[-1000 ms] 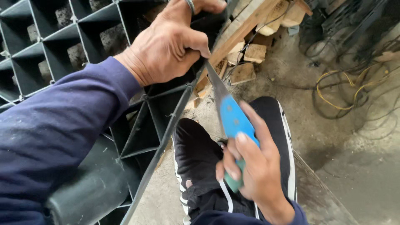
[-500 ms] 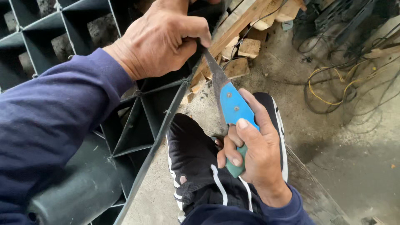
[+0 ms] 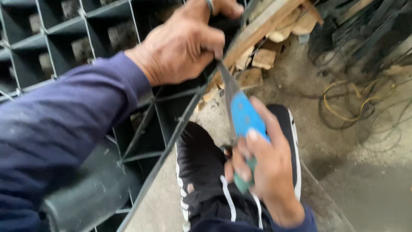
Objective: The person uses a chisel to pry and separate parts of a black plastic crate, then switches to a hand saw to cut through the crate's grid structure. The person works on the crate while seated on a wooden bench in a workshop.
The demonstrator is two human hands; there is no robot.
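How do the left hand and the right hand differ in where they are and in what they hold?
The left hand is high in the picture, over the dark grid frame, pinching the tip of the blade; the right hand is lower, above the black shoe. The left hand wears a ring; none shows on the right. The right hand grips the blue-handled tool by its handle. Both are bare, with dark blue sleeves.

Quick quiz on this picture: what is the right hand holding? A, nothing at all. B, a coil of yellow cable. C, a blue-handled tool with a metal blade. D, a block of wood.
C: the right hand is wrapped around the blue handle of a tool whose metal blade runs up to the fingers of the left hand, beside the dark grid frame.
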